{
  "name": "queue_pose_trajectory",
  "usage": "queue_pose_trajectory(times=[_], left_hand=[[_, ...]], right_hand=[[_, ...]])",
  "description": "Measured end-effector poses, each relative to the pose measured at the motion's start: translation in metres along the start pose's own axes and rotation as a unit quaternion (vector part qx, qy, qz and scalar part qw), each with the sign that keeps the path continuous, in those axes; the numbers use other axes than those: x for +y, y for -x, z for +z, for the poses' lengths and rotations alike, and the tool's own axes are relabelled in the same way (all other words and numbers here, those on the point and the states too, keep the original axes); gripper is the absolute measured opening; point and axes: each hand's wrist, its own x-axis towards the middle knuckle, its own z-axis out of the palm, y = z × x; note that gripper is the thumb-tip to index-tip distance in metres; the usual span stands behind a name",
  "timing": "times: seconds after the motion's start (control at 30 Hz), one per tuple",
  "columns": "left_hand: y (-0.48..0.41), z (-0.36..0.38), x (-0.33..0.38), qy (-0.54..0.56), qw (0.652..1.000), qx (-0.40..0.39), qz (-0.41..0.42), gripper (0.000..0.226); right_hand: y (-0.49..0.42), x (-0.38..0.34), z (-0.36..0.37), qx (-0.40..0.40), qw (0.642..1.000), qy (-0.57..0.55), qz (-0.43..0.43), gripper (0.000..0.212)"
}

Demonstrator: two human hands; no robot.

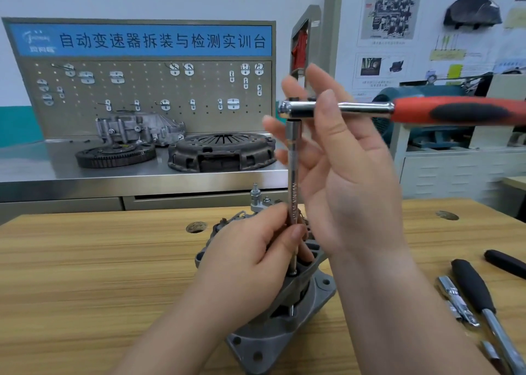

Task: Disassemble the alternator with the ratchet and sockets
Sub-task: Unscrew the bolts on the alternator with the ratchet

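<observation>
One alternator (284, 326) stands near centre on a pale wooden tabletop (85, 260). One extension bar (293, 192) rises upright from it; its engraving is too blurred to read. The left hand (250, 260) pinches the bar low down. On top sits one ratchet (398, 110) with a red and black handle pointing right. The right hand (341, 169) has straight, spread fingers and its thumb laid across the ratchet's neck. Two black-handled tools (472, 286) lie near right. On a far steel tabletop (42, 164), a pegboard (148, 95) carries a blue sign (162, 41) reading "自动变速器拆装与检测实训台".

Left hand (250, 260) pinches extension (293, 181); right hand (350, 181) touches ratchet (364, 108).
</observation>
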Motion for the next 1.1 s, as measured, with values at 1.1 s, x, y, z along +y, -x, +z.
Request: queue_pose_trajectory(times=[1.1], left_hand=[[-0.0006,0.0005,0.0003,0.009,1.0,0.006,-0.018,0.022]], right_hand=[[0.0028,0.0026,0.003,-0.002,0.997,0.045,-0.069,0.021]])
